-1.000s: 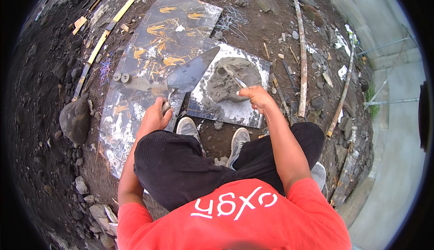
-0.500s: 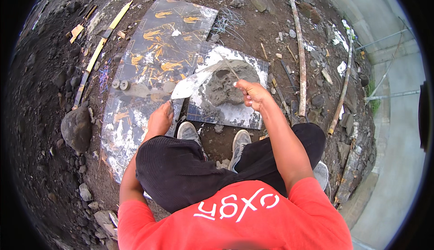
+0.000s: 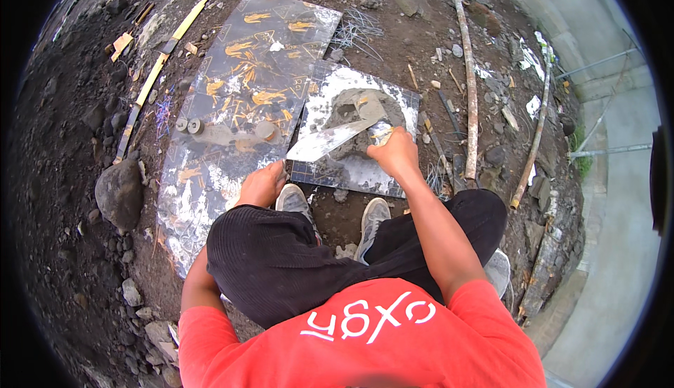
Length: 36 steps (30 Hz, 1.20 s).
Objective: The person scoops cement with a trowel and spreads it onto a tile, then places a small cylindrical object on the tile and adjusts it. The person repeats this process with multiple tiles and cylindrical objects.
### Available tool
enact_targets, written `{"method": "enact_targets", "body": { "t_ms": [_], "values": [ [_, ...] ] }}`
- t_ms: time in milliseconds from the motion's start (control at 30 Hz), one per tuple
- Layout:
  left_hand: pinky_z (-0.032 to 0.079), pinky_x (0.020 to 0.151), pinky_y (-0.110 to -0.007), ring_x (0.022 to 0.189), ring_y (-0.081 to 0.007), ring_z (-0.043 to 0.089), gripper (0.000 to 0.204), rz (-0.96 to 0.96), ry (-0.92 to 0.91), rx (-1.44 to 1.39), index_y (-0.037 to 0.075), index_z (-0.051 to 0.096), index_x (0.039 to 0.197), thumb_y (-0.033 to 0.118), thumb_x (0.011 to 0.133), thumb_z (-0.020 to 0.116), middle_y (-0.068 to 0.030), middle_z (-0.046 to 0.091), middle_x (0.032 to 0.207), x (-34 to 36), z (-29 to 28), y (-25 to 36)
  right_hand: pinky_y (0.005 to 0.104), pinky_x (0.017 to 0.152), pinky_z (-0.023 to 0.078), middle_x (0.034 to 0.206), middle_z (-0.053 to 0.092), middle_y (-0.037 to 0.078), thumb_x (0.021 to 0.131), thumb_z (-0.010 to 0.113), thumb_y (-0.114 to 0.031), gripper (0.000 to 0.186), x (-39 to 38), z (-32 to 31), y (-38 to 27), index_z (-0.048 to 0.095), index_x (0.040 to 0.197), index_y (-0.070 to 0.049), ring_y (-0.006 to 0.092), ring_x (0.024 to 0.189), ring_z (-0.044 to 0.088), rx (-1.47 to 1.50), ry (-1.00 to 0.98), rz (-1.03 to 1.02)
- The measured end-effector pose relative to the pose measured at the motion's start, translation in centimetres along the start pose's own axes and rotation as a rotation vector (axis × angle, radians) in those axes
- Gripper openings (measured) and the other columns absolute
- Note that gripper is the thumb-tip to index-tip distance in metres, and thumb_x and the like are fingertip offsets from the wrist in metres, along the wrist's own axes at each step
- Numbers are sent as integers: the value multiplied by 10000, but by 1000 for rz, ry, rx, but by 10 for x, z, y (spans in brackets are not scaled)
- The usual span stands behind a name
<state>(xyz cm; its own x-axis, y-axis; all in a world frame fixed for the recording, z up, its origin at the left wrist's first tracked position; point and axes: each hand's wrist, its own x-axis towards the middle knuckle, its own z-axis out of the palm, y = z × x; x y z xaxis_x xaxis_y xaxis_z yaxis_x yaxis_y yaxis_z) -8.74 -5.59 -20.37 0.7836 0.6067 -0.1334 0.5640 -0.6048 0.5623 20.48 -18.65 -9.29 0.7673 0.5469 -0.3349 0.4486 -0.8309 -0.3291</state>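
Observation:
My right hand [image 3: 396,152] is closed round the handle of a trowel [image 3: 330,141], above a mound of wet grey mortar [image 3: 346,113]. The trowel's pale, smeared blade slants down to the left, its end close to my left hand [image 3: 262,186]. That hand is closed, with a small grey edge showing at its fingertips; the rest is hidden by the fingers. Under the mortar lies a smaller dark board [image 3: 319,176] with whitish smears. Left of it, a longer dark board [image 3: 232,107] carries a small round grey piece [image 3: 265,130] and two more short cylinders [image 3: 195,127].
Beyond the boards lies a tangle of thin wire [image 3: 357,31]. A long pole [image 3: 463,79] rests on the soil at the right, before a concrete wall [image 3: 618,191]. At the left are a large stone [image 3: 119,195] and a yellowish strip of wood [image 3: 156,77].
My right hand has turned and lowered slightly, and the trowel blade has shifted right, tilting differently. My left hand has moved a little to the right, still closed.

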Motion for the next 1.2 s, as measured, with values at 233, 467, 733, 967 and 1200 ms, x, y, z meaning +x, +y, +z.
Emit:
{"method": "enact_targets", "body": {
  "t_ms": [233,467,733,967,1200],
  "values": [
    [516,851,-555,1008,-511,651,323,-172,23,-124,8,613,1131,267,950,680,-316,696,998,19,9,-5,473,958,557,1252,622,309,734,814,-330,694,-19,-20,34,589,1226,106,451,1111,673,-116,-55,-62],
    [508,841,-539,1001,-518,651,329,-234,-153,-123,7,623,1115,279,940,682,-307,696,1002,4,12,-15,373,607,485,931,662,100,792,806,-370,539,58,14,128,667,1136,21,207,636,541,817,108,449],
    [515,782,-491,899,-469,688,347,-574,82,-251,-28,625,1048,293,938,700,-285,698,917,-58,-12,-54,505,876,612,1445,496,250,740,878,-404,987,82,170,191,399,1461,70,381,1258,580,712,-19,946],
    [521,781,-488,905,-460,694,315,-747,99,-113,-25,650,1055,277,968,663,-288,711,931,-108,-57,-73,530,1142,406,1524,407,264,750,855,-521,1057,63,213,182,369,1482,66,437,1372,472,427,-141,735],
    [516,805,-546,935,-492,677,332,-679,71,43,3,656,1072,324,989,628,-295,711,929,-73,-45,-48,473,917,545,1087,733,236,880,718,-321,358,-5,207,77,702,1028,5,403,1065,693,138,-233,162]
  ]
}}
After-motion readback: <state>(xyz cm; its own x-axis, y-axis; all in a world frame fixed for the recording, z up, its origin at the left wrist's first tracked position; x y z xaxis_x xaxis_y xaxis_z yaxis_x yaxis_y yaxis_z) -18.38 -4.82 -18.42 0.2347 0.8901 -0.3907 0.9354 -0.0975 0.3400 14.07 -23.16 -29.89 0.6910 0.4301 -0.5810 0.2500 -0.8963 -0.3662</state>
